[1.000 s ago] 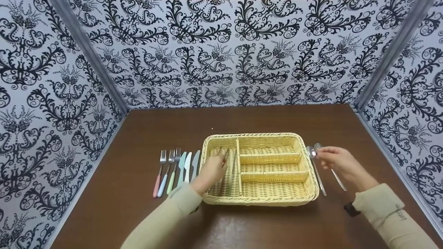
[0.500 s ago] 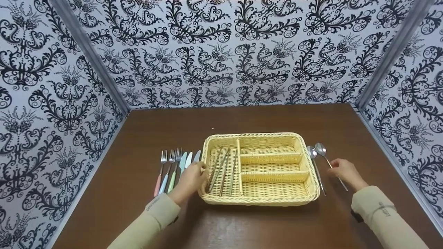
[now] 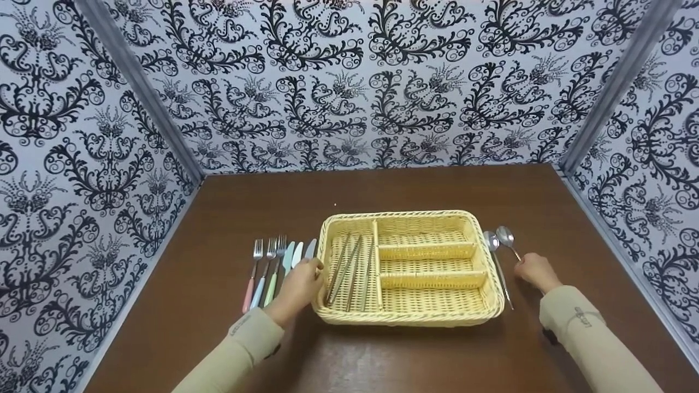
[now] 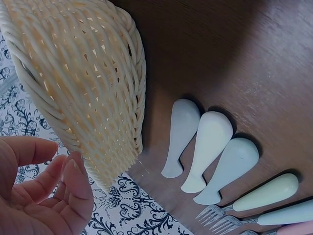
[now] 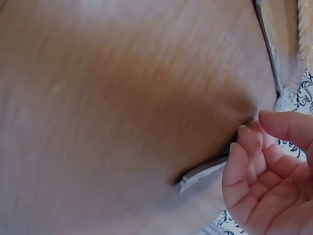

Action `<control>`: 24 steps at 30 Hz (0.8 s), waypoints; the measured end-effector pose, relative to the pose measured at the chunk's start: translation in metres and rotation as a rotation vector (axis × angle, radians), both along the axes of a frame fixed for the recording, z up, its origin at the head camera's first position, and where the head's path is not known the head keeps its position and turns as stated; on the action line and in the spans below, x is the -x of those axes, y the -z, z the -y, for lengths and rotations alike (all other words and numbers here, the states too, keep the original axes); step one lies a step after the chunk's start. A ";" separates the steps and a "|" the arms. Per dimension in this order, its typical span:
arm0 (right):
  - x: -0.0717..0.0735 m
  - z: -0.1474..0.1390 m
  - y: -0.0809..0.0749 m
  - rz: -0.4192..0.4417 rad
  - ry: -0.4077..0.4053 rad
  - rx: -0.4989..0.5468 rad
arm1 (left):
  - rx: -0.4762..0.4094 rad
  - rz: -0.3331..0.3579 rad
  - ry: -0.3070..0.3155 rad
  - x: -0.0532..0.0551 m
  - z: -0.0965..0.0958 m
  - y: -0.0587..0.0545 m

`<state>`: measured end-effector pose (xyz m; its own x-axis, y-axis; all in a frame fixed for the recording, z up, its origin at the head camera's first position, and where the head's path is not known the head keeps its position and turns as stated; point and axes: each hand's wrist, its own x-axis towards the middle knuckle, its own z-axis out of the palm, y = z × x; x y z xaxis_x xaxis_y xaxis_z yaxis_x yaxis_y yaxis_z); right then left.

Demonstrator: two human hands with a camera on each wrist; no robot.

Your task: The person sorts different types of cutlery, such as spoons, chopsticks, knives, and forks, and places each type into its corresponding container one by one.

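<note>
My right hand [image 3: 538, 271] pinches the handle of the outer metal spoon [image 3: 505, 236], which lies on the table right of the wicker basket [image 3: 404, 316]. In the right wrist view, the spoon's handle end [image 5: 203, 175] pokes out beside my fingertips. A second spoon [image 3: 492, 240] lies between it and the basket. My left hand [image 3: 299, 281] is at the basket's left rim with loosely bent fingers and nothing between thumb and fingers; whether it touches the rim, I cannot tell. Several metal chopsticks [image 3: 355, 270] lie in the basket's left compartment.
Left of the basket lie three knives [image 4: 214, 142] with pale handles. Beyond them are three forks [image 3: 258, 249] with pink, blue and green handles. Dividers [image 3: 428, 251] split the basket's right side into three compartments. Patterned walls [image 3: 338, 98] enclose the brown table [image 3: 262, 202].
My left hand has moved left out of the chopstick compartment to the basket's left rim. My right hand has come down from near the spoon bowls onto the outer spoon's handle.
</note>
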<state>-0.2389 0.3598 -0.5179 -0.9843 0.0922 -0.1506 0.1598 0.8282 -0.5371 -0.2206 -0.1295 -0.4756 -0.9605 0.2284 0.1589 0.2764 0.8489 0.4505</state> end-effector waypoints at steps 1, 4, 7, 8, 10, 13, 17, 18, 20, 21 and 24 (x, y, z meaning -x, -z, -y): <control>0.000 -0.001 0.000 -0.004 0.016 -0.014 | -0.002 -0.001 0.003 0.000 0.000 0.000; 0.001 -0.003 -0.002 0.002 0.065 -0.067 | -0.005 -0.009 0.015 0.001 0.001 0.001; 0.001 -0.007 -0.002 0.051 0.088 -0.103 | 0.000 -0.019 0.017 0.001 0.002 0.001; 0.001 -0.007 -0.002 0.065 0.085 -0.104 | 0.001 -0.020 0.017 0.001 0.003 0.001; 0.001 -0.009 -0.001 0.081 0.077 -0.103 | 0.002 -0.024 0.017 0.001 0.003 0.001; 0.002 -0.009 0.002 0.073 0.079 -0.105 | 0.002 -0.020 0.023 0.001 0.004 0.000; 0.003 -0.008 0.003 0.062 0.072 -0.123 | -0.015 -0.003 0.022 0.001 0.005 -0.001; 0.003 -0.009 0.003 0.055 0.069 -0.125 | -0.020 0.001 0.022 0.001 0.005 0.000; 0.003 -0.009 0.004 0.041 0.057 -0.132 | -0.031 0.007 0.022 0.000 0.005 0.000; 0.003 -0.010 0.004 0.034 0.049 -0.135 | -0.034 0.007 0.024 0.000 0.005 0.000; 0.003 -0.012 0.003 0.029 0.031 -0.125 | -0.034 0.006 0.025 0.000 0.006 0.000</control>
<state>-0.2424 0.3718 -0.5212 -0.9760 0.1428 -0.1642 0.2006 0.8828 -0.4248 -0.2204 -0.1352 -0.4756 -0.9556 0.2466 0.1613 0.2943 0.8258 0.4810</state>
